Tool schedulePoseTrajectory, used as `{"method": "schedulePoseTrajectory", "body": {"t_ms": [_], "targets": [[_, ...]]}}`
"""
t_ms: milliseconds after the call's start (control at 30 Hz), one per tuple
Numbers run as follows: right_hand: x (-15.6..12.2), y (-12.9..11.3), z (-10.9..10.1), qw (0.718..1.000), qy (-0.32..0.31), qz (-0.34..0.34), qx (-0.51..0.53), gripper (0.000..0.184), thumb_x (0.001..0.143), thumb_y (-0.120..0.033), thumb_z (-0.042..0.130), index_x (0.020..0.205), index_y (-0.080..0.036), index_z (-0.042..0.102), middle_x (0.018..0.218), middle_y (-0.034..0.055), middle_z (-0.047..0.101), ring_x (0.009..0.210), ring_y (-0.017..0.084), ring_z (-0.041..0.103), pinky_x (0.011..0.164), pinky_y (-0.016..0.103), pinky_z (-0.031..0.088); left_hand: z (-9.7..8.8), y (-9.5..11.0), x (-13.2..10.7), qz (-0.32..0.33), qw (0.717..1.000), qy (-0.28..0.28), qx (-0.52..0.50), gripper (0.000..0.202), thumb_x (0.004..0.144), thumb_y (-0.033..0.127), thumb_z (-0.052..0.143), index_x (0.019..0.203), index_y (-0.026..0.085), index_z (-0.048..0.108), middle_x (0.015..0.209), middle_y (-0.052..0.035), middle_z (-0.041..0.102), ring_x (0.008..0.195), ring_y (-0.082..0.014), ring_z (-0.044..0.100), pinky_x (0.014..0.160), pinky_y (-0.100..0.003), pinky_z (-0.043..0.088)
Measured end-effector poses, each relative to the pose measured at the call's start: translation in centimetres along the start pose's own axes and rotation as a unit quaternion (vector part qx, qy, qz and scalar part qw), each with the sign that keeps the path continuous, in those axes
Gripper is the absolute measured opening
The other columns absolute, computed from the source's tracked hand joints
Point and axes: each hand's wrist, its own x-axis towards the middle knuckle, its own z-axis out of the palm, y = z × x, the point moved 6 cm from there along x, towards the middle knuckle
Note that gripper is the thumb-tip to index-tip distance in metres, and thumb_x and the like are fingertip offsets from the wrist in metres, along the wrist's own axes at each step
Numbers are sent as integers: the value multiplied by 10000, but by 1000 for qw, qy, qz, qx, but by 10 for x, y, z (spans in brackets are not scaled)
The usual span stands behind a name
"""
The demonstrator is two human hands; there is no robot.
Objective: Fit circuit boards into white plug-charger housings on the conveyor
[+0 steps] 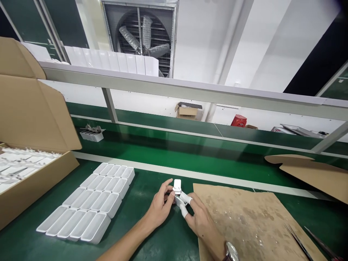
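Observation:
My left hand [160, 204] has its thumb and fingers closed on the left side of a small white plastic part [177, 185] with an upright rounded tab. My right hand [201, 217] wears white covers on its thumb and index fingertip, and they pinch the lower right side of the same part. Between the fingertips a boxy lower section shows a trace of green; its inner details are too small to make out. Both hands are above the green work surface [141, 232], between white trays [92, 195] on the left and a stained cardboard sheet [233, 214] on the right.
An open cardboard box [40, 181] filled with white parts stands at the left. Tweezers [297, 239] lie on the sheet, with another pointed tool [320, 241] beside it. Behind run a green conveyor belt [179, 145] and a raised rail [190, 85]. A cardboard flap [318, 174] juts in from the right.

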Motion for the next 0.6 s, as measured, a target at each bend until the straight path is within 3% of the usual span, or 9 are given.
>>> {"method": "schedulePoseTrajectory", "body": {"t_ms": [100, 167, 233, 300, 333, 367, 467, 600], "targets": [[0, 11, 4, 998, 10, 34, 50, 239, 996, -193, 482, 1156, -262, 646, 1115, 82, 656, 960, 265, 663, 832, 429, 598, -2, 0, 0, -3, 1000, -2, -1, 473, 1081, 503, 432, 1474, 246, 380, 1137, -61, 661, 861, -192, 689, 838, -419, 620], [0, 23, 9, 988, 27, 83, 127, 265, 996, -281, 566, 1247, -270, 652, 1205, 95, 667, 1052, 280, 670, 921, 448, 589, -3, 2, -1, 0, 1000, -12, 14, 506, 1064, 500, 486, 1489, 254, 363, 1194, -82, 667, 977, -229, 698, 901, -455, 604], [-2, 37, 15, 947, 61, 160, 270, 394, 936, -398, 710, 1295, -247, 644, 1224, 115, 693, 1088, 301, 687, 963, 462, 586, -1, 6, -5, 19, 998, -29, 55, 759, 947, 498, 717, 1544, 280, 301, 1302, -102, 645, 1154, -287, 662, 1023, -514, 559], [-3, 47, 24, 880, 84, 226, 410, 544, 849, -537, 807, 1253, -204, 660, 1156, 137, 735, 1045, 331, 721, 920, 486, 612, 2, 9, -9, 55, 992, -41, 105, 1088, 784, 417, 905, 1607, 323, 201, 1396, -108, 593, 1279, -332, 601, 1123, -564, 495], [-3, 48, 28, 850, 82, 246, 458, 599, 819, -604, 821, 1223, -187, 673, 1116, 143, 752, 1016, 343, 735, 889, 499, 625, 4, 11, -11, 77, 989, -36, 125, 1151, 770, 372, 919, 1627, 346, 152, 1417, -106, 572, 1302, -337, 589, 1142, -575, 482], [-2, 48, 31, 831, 75, 257, 488, 639, 799, -659, 819, 1193, -174, 688, 1083, 147, 764, 992, 352, 745, 862, 510, 633, 6, 13, -13, 97, 985, -24, 139, 1129, 810, 341, 886, 1637, 366, 118, 1426, -102, 559, 1314, -334, 585, 1144, -575, 483], [-1, 43, 38, 808, 53, 269, 522, 712, 761, -746, 811, 1150, -157, 721, 1012, 136, 778, 931, 349, 763, 834, 523, 640, 8, 15, -16, 142, 975, 32, 166, 921, 951, 289, 727, 1638, 384, 122, 1391, -93, 581, 1291, -314, 610, 1089, -533, 535], [-2, 41, 44, 790, 52, 282, 542, 751, 662, -764, 868, 1097, -166, 735, 950, 110, 779, 874, 341, 769, 822, 533, 642, 11, 19, -19, 170, 965, 50, 195, 908, 956, 293, 736, 1642, 363, 145, 1375, -97, 605, 1251, -307, 631, 1050, -495, 563]]}}
